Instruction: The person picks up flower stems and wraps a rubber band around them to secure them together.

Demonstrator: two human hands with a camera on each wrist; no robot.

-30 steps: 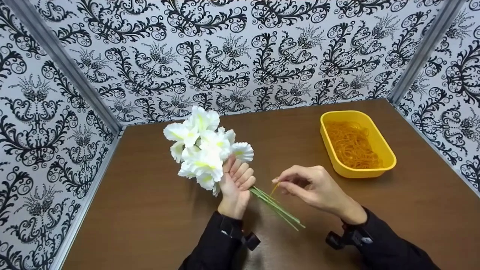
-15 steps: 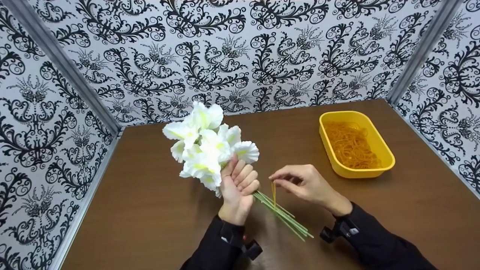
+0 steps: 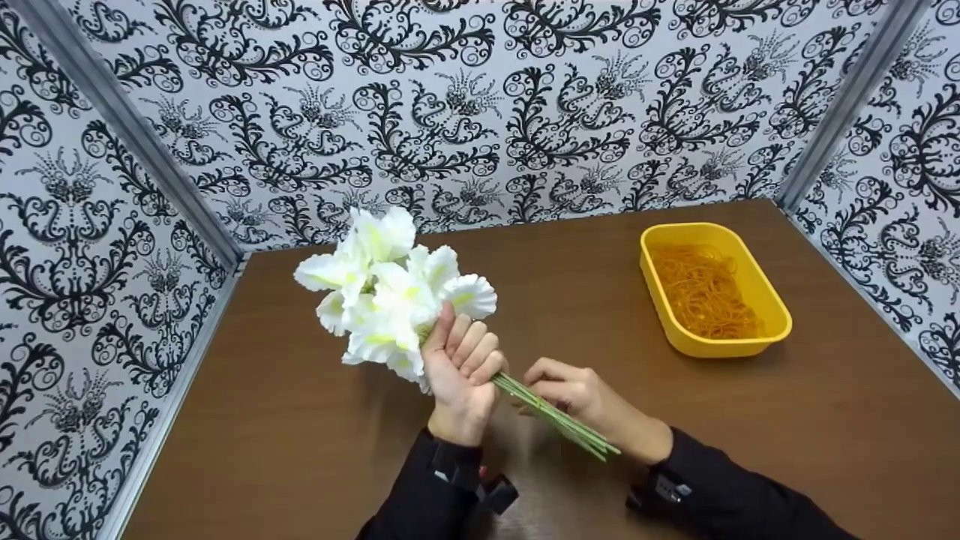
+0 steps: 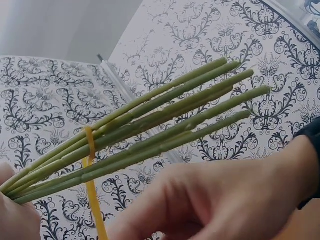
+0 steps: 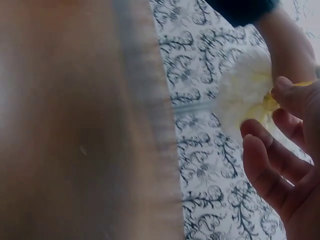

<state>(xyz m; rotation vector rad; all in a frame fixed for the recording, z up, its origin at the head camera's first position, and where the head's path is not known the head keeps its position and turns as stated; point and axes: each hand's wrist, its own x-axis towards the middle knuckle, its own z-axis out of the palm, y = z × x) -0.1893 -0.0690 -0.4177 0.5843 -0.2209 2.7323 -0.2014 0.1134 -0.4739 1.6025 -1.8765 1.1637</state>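
Observation:
My left hand (image 3: 461,375) grips a bunch of white artificial flowers (image 3: 390,292) by the stems, just below the blossoms. The green stems (image 3: 559,416) stick out of the fist toward the lower right. Around some of them, in the left wrist view, runs a yellow rubber band (image 4: 94,200), stretched downward to the right hand. My right hand (image 3: 577,397) pinches that band beside and partly behind the stems, its fingers bent. The fingertips on the band are cut off in the left wrist view. Blurred blossoms (image 5: 245,95) appear beyond the right fingers in the right wrist view.
A yellow plastic tub (image 3: 712,346) with a heap of rubber bands (image 3: 701,292) stands at the right on the brown table (image 3: 300,420). Patterned walls (image 3: 450,112) enclose the back and sides.
The right hand has moved left and down with the rubber band, from above the stems to beside and behind them. The left hand and flowers have shifted slightly left.

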